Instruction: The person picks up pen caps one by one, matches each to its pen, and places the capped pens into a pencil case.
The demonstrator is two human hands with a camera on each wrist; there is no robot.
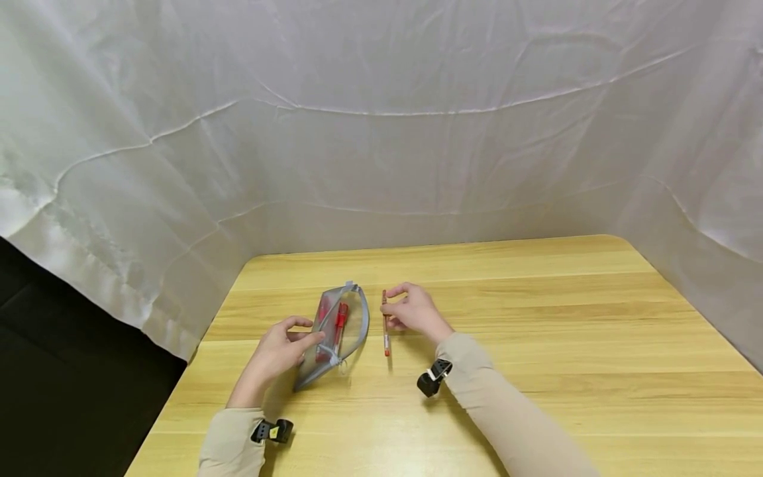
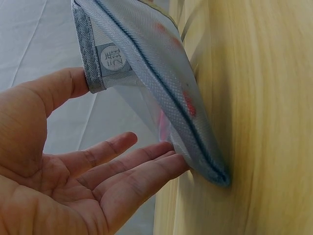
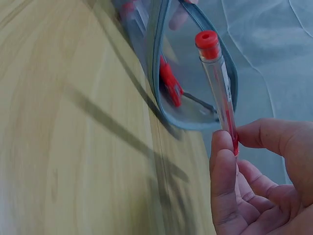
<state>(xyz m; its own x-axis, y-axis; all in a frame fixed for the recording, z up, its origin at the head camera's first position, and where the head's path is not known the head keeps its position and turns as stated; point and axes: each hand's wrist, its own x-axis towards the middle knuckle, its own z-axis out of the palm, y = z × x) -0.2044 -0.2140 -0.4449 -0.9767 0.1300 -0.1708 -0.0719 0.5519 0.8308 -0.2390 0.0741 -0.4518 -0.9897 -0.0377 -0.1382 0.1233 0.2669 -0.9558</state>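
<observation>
A grey mesh pencil pouch [image 1: 365, 321] lies at the left of the table, its zip mouth gaping toward the right. My left hand [image 1: 277, 351] holds it, thumb at the rim and fingertips against its other side. Inside sits a red-capped pen [image 1: 341, 321], with more red and pink things blurred by the mesh. Just right of the mouth, my right hand [image 1: 420, 311] pinches a clear-barrelled red pen [image 1: 386, 341] between thumb and fingers. The right wrist view shows this pen's red end plug [image 3: 209, 45] pointing away from the palm, over the table.
The wooden table [image 1: 536, 331] has a far edge against a pale cloth curtain [image 1: 417, 165]. A black surface [image 1: 71, 371] lies beyond its left edge. Each wrist wears a small black camera on a strap.
</observation>
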